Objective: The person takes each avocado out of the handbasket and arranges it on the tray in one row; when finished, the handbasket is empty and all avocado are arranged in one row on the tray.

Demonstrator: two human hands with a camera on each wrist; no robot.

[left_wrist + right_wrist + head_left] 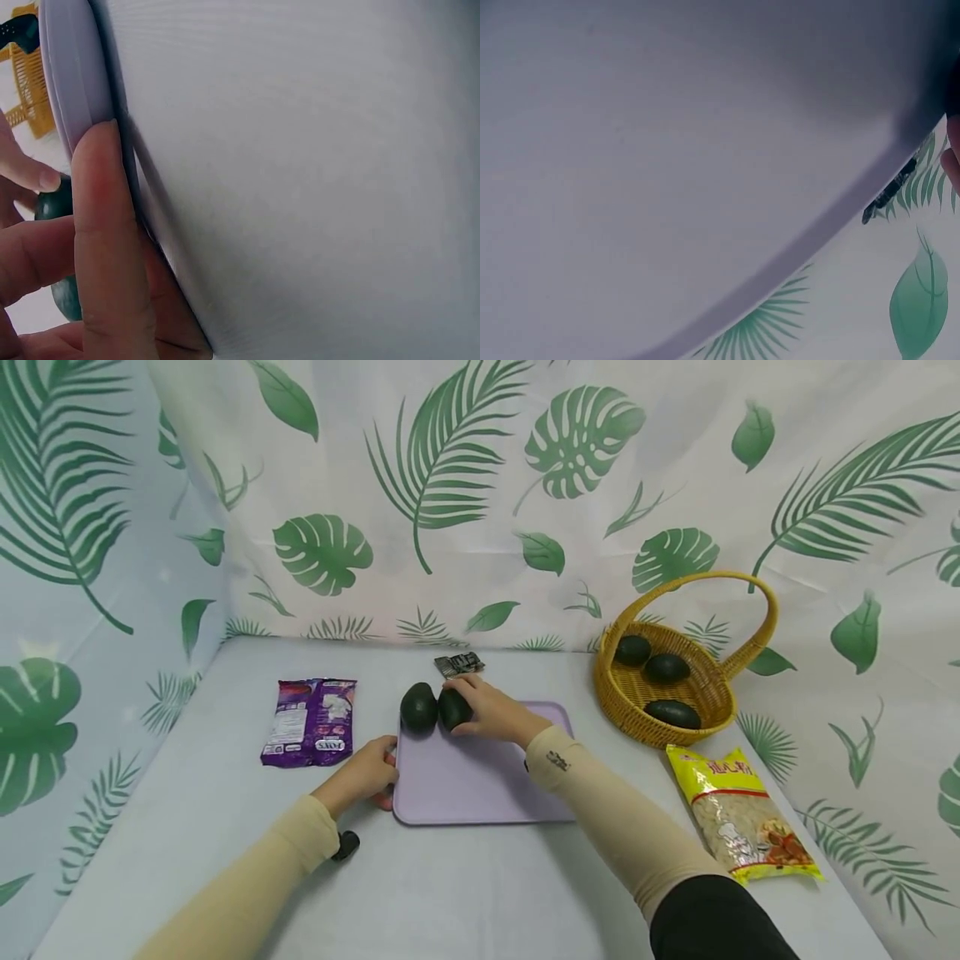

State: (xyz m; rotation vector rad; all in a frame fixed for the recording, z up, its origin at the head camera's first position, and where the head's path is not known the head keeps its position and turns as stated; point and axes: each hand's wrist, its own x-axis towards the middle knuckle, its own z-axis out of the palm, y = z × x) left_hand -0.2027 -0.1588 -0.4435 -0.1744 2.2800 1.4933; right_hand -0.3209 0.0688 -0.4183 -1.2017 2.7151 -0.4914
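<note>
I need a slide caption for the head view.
Right hand holds an avocado beside another on a purple tray; left hand holds the tray's edge.

The tray (480, 785) looks smooth, matt plastic. Around it, the avocados (418, 708) at eleven o'clock have faintly glossy skins; the basket (637, 731) at two is rough weave; the packet (309, 722) at nine, shiny film; the bag (742, 818) at three, glossy plastic.
</note>
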